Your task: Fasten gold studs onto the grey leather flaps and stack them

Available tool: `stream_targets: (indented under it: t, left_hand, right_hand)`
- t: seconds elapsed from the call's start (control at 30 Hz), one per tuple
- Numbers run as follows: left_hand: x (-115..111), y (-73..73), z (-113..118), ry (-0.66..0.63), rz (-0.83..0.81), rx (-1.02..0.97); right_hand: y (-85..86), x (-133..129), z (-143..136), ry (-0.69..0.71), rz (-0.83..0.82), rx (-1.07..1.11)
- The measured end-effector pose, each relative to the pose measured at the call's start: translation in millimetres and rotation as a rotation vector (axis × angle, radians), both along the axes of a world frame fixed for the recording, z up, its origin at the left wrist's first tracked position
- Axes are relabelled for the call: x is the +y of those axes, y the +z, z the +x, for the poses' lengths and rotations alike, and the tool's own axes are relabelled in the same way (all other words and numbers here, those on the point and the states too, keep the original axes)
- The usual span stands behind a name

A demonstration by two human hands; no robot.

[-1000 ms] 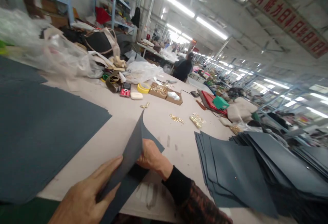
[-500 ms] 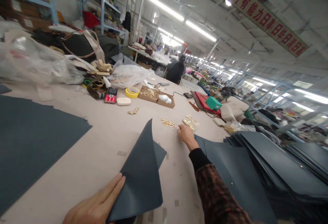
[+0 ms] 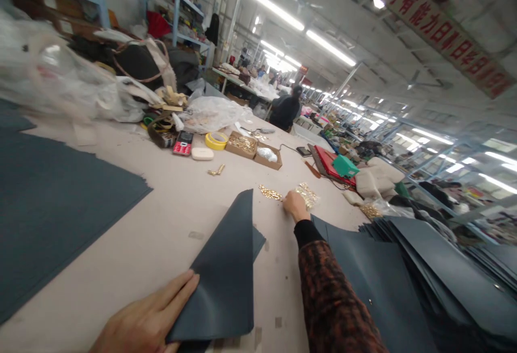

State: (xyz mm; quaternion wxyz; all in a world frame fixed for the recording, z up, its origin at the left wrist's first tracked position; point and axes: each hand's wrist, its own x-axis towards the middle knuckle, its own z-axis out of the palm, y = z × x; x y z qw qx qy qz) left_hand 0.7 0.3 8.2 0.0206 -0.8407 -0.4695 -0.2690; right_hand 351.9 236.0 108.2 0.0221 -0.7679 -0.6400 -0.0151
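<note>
My left hand [image 3: 147, 312] grips a dark blue-grey leather-like sheet [image 3: 224, 277] by its left edge, fingers on top; the sheet is bent up off the table. On the far side of the table, my right hand [image 3: 295, 206] is closed beside a small heap of gold metal pieces [image 3: 270, 192] and a clear bag of gold pieces [image 3: 307, 195]. Its fingertips point down at the tabletop, and whatever is in them is hidden. Close to my right forearm lies another dark sheet [image 3: 359, 272] with a small metal fitting on it.
Stacked dark sheets [image 3: 436, 256] lie at right, more sheets [image 3: 60, 202] at left. Beyond are a phone [image 3: 183, 143], yellow tape [image 3: 216, 140], and cardboard boxes [image 3: 241, 145] of small parts. Plastic bags [image 3: 214, 113] crowd the back left. A person [image 3: 286, 109] sits farther off.
The view has shifted slightly, so the scene sits farther right. My right hand has curled its fingers more beside the gold pieces. My left hand still holds the sheet, whose raised tip has folded a little.
</note>
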Motion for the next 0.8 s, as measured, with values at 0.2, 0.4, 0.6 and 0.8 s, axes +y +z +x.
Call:
stream_targets:
  t: [0.2, 0.4, 0.6, 0.8]
  left_hand:
    - [-2.9, 48.1, 12.1, -0.001, -0.289, -0.077]
    - [-6.2, 53.5, 11.3, -0.023, -0.334, -0.019]
    - [-7.5, 53.9, 10.3, -0.049, -0.357, 0.008]
    - [-7.0, 51.8, 8.8, -0.047, -0.374, -0.003]
  right_hand:
    - [27.6, -49.7, -35.5, 0.204, 0.117, 0.49]
    - [16.9, -147.3, -131.9, 0.597, -0.265, 0.824]
    - [-1.4, -156.3, -171.0, 0.778, -0.372, 0.61]
    - [2.9, -152.1, -181.3, 0.762, -0.43, 0.549]
